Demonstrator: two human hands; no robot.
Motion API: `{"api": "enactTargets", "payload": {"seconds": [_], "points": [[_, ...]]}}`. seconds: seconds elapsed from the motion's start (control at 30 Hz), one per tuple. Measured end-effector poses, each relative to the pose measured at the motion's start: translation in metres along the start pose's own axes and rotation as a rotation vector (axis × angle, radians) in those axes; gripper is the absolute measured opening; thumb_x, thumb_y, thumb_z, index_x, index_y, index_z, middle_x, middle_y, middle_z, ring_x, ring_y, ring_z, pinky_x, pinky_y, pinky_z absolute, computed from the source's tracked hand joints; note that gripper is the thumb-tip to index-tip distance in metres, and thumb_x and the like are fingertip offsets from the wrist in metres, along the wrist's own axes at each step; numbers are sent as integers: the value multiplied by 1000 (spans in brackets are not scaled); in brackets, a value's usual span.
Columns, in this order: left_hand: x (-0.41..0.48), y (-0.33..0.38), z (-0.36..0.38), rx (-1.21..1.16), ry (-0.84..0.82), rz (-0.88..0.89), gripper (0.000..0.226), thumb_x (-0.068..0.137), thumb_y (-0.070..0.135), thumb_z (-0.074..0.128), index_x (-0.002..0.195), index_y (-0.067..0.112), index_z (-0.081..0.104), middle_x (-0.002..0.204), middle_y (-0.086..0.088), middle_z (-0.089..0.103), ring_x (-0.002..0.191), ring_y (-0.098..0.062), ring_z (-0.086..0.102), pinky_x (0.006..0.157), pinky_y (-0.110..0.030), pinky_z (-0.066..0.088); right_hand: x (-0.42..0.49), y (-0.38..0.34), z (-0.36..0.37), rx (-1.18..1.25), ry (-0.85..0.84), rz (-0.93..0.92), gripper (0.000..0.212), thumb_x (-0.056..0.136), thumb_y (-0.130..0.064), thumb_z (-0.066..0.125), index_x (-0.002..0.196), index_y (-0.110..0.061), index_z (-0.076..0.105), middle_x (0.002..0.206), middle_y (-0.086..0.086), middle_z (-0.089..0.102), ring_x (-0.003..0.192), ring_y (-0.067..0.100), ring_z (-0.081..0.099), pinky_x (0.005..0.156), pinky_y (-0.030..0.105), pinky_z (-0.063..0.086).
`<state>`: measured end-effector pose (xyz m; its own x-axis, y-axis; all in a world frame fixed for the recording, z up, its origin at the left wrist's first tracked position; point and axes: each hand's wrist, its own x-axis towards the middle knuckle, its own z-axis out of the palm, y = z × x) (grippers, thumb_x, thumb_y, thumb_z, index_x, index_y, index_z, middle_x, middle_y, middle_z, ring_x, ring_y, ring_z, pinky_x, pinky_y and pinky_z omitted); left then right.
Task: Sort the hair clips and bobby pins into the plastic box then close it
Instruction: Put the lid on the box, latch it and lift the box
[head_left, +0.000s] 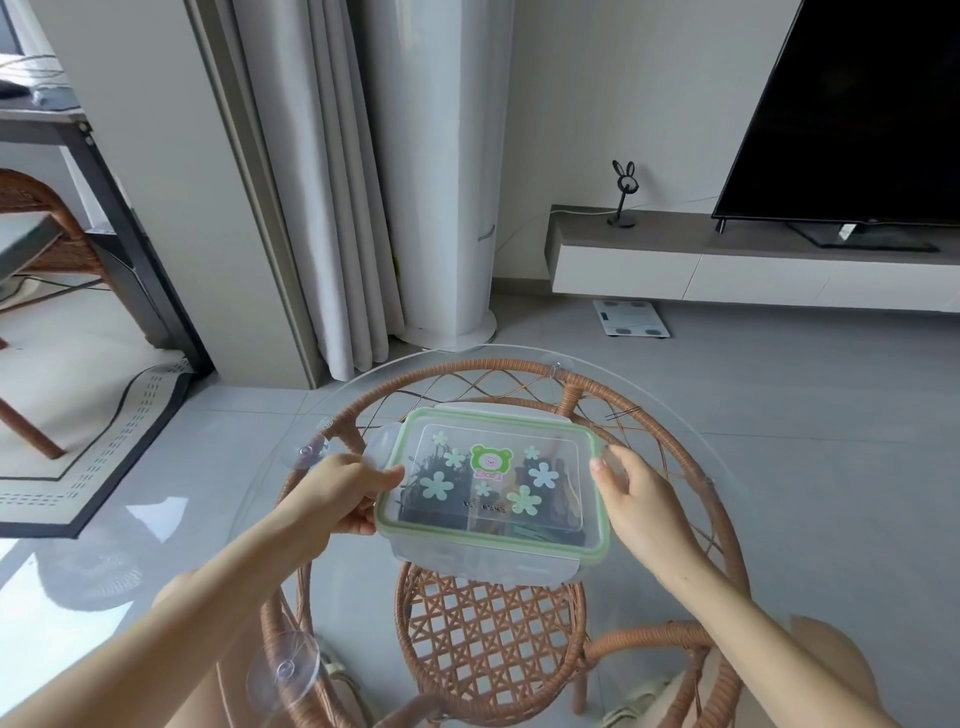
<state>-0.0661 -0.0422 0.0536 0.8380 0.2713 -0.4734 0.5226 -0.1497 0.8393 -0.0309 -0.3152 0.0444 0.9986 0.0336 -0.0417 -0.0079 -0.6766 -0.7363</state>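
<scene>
Forearms: both reach forward from the bottom corners and meet at the plastic box, which sits between the two hands on the glass table top.
Left hand: grasps the box's left end, with the thumb lying on the lid's corner and the fingers wrapped round the side wall below it.
Right hand: set against the box's right end, thumb tip at the lid's rim. The fingers cover that side, so I cannot tell whether they press flat or grip a latch there.
Lid: lying on the box, its green seal seated all round as far as can be seen.
Contents: dark hair clips and pins show through the lid in separate compartments.
Left latch flap: just beyond the left thumb, standing out sideways, so it looks not yet snapped down.
Near latch flap: between the wrists and folded against the wall. It seems shut.
Loose pins: thin dark lines on the glass beyond the right hand, possibly bobby pins left out.
Progress: sorting looks nearly done and the lid is on. What probably remains is clipping the side latches, and adding those stray pins if that is what they are.
</scene>
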Motion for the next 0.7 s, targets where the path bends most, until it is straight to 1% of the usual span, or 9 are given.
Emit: {"api": "enactTargets", "payload": {"seconds": [0.13,0.17,0.2,0.27,0.3,0.37,0.5,0.57,0.7], "points": [[-1,1,-1,28,-11,-19,24,87,20,62,92,-3,63,76,-17,59,54,-21,54,48,-25,49,3,-4,1,46,-57,43,49,96,-38,36,141,-21,32,142,1,44,128,22,44,101,38,39],[-1,1,-1,19,-10,-26,28,87,19,62,94,-7,63,76,-18,60,53,-21,55,48,-25,50,4,-4,-1,90,-91,62,49,96,-39,36,141,-21,32,135,-2,51,120,19,49,96,39,45],[-1,0,-2,8,-5,-33,32,87,19,62,96,-11,62,77,-20,61,53,-22,56,48,-25,52,5,-4,-2,125,-126,74,49,95,-40,36,141,-22,32,115,-9,59,102,13,56,81,34,51],[-2,-1,-1,7,14,-23,37,86,20,64,100,-14,61,80,-21,64,55,-23,59,50,-27,54,8,-2,-4,134,-182,105,48,95,-41,36,139,-23,35,74,-20,41,66,0,41,53,18,36],[-2,-1,0,8,34,-10,39,85,21,65,103,-12,58,83,-20,66,57,-23,60,52,-29,54,10,0,-5,125,-199,126,47,95,-42,36,139,-24,37,69,-19,35,60,0,36,49,17,30],[-3,-1,2,69,132,33,44,82,27,68,105,-2,44,90,-14,62,67,-24,60,60,-33,53,11,1,-10,106,-236,164,47,93,-47,37,136,-29,39,67,-10,44,57,8,41,44,19,32],[-9,-5,6,679,388,290,45,83,47,57,106,14,36,107,-7,53,100,-32,55,81,-38,42,9,-1,-19,61,-257,219,56,87,-60,38,135,-32,38,87,1,59,64,14,49,44,23,36],[-13,-12,8,888,452,423,39,89,50,43,105,15,42,107,-8,57,101,-31,55,84,-39,43,8,-2,-17,-66,-166,164,63,84,-64,39,134,-26,35,105,4,61,72,15,50,49,23,36],[-15,-20,9,1142,443,567,50,90,46,12,80,14,48,76,-7,60,76,-29,60,68,-35,42,8,-15,-19,-578,40,-88,40,89,-57,38,81,-18,45,63,-5,49,53,13,46,43,24,28]]}}
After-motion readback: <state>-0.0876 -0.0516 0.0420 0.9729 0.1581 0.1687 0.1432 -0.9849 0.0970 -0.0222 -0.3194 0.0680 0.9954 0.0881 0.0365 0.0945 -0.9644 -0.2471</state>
